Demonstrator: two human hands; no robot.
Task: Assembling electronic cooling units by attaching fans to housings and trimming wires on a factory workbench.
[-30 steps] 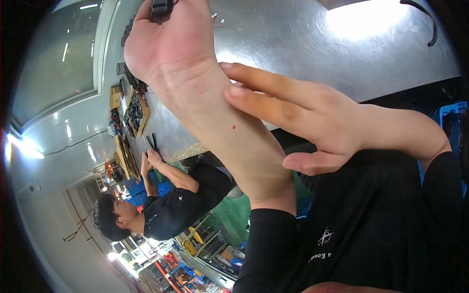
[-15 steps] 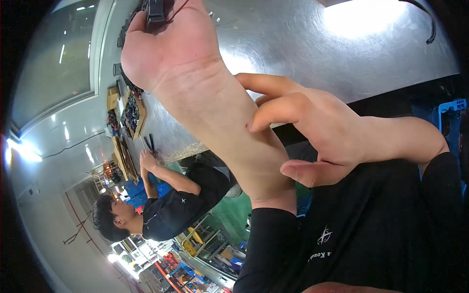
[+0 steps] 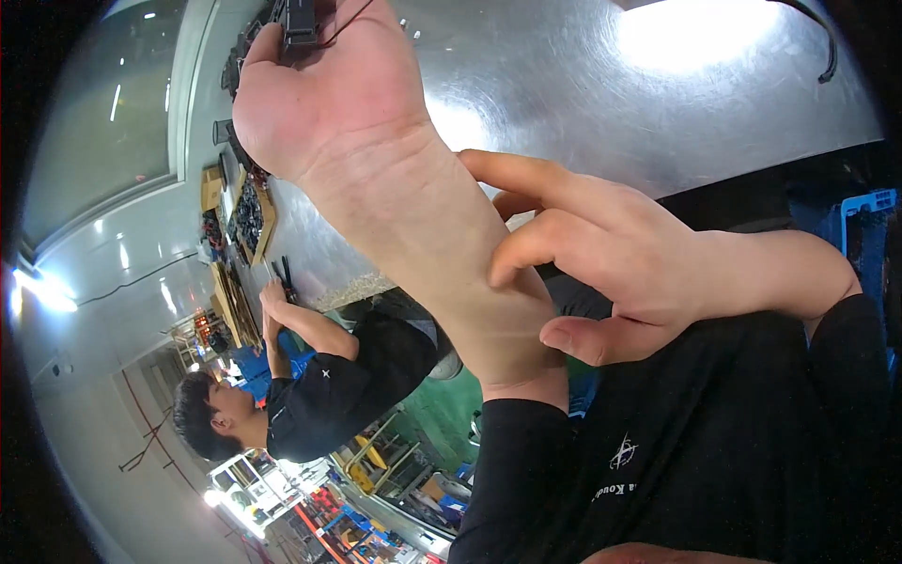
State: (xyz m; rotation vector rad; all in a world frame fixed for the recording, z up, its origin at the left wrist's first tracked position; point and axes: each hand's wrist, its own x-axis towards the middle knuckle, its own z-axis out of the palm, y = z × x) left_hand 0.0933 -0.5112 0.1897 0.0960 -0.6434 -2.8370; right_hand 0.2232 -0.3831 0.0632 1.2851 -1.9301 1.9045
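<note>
My left forearm [image 3: 404, 216] stretches up across the middle, palm side showing. On my left hand [image 3: 329, 103], a small black boxy device [image 3: 301, 21] with a thin dark cable lies against the palm beside the thumb. The upper edge cuts off the fingers, so their grip is hidden. From the right comes my right hand [image 3: 606, 254], fingers apart and bent, with nothing held in it. Its fingertips rest on or close against the inner left forearm, and the thumb sits by the forearm nearer the elbow.
A shiny metal table [image 3: 564, 85] spans the top, with a black cable [image 3: 829, 56] at its right. At left, a co-worker [image 3: 319, 376] in black leans at the table near cardboard trays [image 3: 254, 221] of dark small parts. A blue crate [image 3: 860, 211] stands at right.
My right hand's fingers have shifted slightly along the left forearm, the bent one now lower toward the elbow. The co-worker has moved slightly left.
</note>
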